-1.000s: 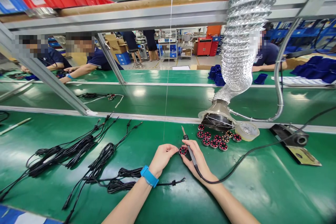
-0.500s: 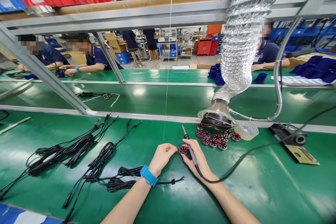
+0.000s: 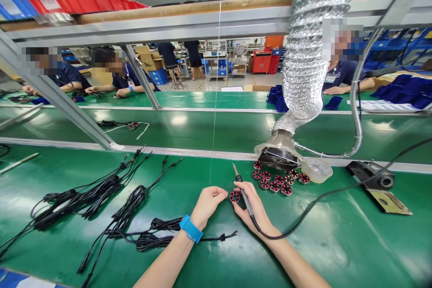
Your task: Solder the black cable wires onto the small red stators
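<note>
Round red-and-black part sits between the two hands, around the middle of the green table, well short of the far edge. The step in hand looks like steadying this part for close work with the soldering iron. The left hand's grip is pinched, thumb and finger together at the part's left side; I cannot tell whether it grasps the rim or something as fine as a wire. The right hand grasps the iron's handle, and its thumb and fingertip lie close about the part's right side, seemingly helping to hold it.

The iron's tip points up and away toward the far edge, apart from the part. In my judgement, bringing it to bear calls for turning the tip back while the left fingers keep the part steady and clear of the metal.

The part looks squat and circular, with red segments ringing a dark centre inside a paler rim; finer detail is too small to read. Similar parts lie clustered near the far edge, in front of the fan hood. Black cables lie coiled toward the left edge.
</note>
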A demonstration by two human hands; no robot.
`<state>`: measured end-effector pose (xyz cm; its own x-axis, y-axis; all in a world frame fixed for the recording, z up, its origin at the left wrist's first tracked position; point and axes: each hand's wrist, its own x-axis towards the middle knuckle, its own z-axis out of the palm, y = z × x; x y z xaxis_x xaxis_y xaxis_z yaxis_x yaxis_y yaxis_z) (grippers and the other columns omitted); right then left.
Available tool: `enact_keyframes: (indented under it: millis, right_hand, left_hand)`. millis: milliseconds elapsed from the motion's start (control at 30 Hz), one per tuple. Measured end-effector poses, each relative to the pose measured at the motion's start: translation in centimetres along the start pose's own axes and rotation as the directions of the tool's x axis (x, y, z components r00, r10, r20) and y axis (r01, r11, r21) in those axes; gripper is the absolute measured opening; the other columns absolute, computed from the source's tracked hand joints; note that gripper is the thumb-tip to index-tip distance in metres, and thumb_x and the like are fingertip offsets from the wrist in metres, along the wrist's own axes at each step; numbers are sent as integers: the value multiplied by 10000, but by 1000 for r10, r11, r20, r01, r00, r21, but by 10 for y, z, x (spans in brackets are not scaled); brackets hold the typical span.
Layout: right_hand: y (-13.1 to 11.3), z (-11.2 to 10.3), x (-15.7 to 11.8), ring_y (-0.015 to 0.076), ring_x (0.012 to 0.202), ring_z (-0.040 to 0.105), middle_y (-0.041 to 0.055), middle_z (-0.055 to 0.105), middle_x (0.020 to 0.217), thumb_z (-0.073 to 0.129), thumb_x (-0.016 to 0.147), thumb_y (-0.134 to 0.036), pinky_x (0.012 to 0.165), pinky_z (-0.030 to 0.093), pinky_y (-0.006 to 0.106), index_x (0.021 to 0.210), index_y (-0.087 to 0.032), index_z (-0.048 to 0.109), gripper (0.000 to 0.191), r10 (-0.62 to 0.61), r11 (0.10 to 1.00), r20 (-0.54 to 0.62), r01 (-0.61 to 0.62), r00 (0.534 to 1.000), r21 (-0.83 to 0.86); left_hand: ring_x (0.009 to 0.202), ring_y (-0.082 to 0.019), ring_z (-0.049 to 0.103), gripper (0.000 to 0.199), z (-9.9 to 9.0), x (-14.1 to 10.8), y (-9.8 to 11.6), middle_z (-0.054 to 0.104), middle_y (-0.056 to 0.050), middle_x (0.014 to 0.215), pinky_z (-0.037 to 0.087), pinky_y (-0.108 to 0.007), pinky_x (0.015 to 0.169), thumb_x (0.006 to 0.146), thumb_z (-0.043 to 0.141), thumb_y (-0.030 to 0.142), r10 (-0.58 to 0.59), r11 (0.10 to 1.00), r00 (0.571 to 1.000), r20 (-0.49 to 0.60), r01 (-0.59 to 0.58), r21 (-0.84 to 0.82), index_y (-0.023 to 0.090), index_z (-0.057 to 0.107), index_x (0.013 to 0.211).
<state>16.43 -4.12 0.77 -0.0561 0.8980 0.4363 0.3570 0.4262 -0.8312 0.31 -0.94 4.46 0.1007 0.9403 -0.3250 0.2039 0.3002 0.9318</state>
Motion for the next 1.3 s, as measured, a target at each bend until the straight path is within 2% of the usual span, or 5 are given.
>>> enact_keyframes:
  millis: [133, 267, 500, 933, 1300]
  right_hand:
    - [-6, 5, 4, 146, 894, 640, 49, 502, 1112, 546, 802, -86, 885, 538, 314, 1260, -276, 505, 497, -23, 1000, -54, 23, 998, -13]
    - [-6, 12, 3, 113, 792, 645, 47, 481, 1106, 516, 847, -87, 861, 543, 303, 1271, -280, 497, 467, -19, 1000, -43, 20, 999, 20]
    - [-5, 13, 4, 110, 788, 640, 37, 475, 1080, 503, 846, -75, 871, 537, 320, 1235, -272, 514, 436, -7, 995, -50, 11, 999, 96]
    - [-9, 14, 4, 110, 773, 585, 22, 470, 1009, 462, 771, -9, 787, 532, 273, 1211, -266, 526, 513, -11, 996, -21, 13, 1000, 88]
    - [-6, 15, 3, 112, 755, 590, 28, 478, 1019, 462, 776, -14, 770, 540, 275, 1202, -264, 528, 498, -6, 997, -38, 10, 999, 83]
  left_hand:
    - [504, -98, 441, 208, -1, -3, 3, 551, 6, 540, 293, -221, 495, 694, 677, 343, 5, 1000, 1000, 24, -5, 12, 135, 681, 694]
    - [520, -104, 455, 215, -1, -4, 3, 560, 6, 552, 306, -226, 510, 686, 678, 352, 15, 1000, 999, 36, -15, 6, 138, 681, 703]
    - [591, -113, 501, 217, -1, -2, 1, 632, -13, 652, 345, -234, 574, 626, 694, 345, 25, 1000, 996, 87, -25, -2, 138, 671, 688]
    - [675, -148, 576, 205, -2, 1, -5, 672, -31, 702, 415, -261, 679, 578, 701, 297, 44, 999, 996, 76, -44, -1, 138, 663, 701]
    - [609, -123, 518, 223, -4, -1, 2, 637, -8, 650, 364, -239, 588, 576, 717, 341, -7, 1000, 993, 120, 5, 13, 148, 645, 662]
